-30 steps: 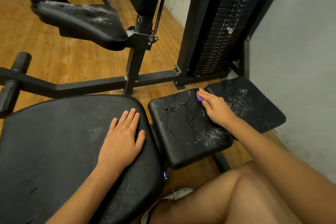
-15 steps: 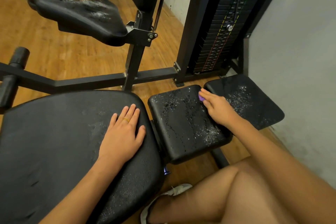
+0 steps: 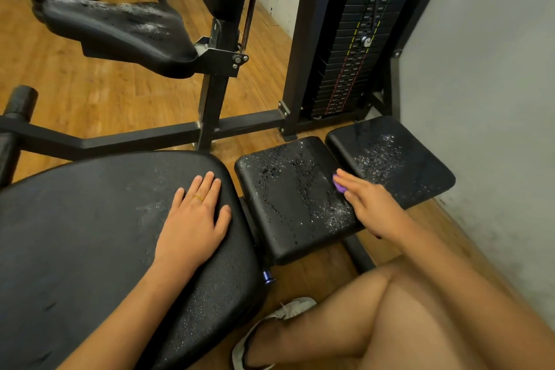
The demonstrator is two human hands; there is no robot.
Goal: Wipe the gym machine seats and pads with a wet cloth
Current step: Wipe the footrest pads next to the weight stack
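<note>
My left hand lies flat, fingers straight, on the big black seat, near its right edge. My right hand presses a small purple cloth onto the right edge of the middle black pad; only a corner of the cloth shows under the straight fingers. Water drops and white specks cover that pad. A second small pad just right of it is speckled too.
Another wet black seat stands at the back left on a black steel frame. A weight stack rises behind the pads. A grey wall runs close on the right. My knee and shoe are below, on wooden floor.
My right hand has slid a little toward me along the middle pad's right edge with the cloth under it. My left hand has stayed put on the big seat.
</note>
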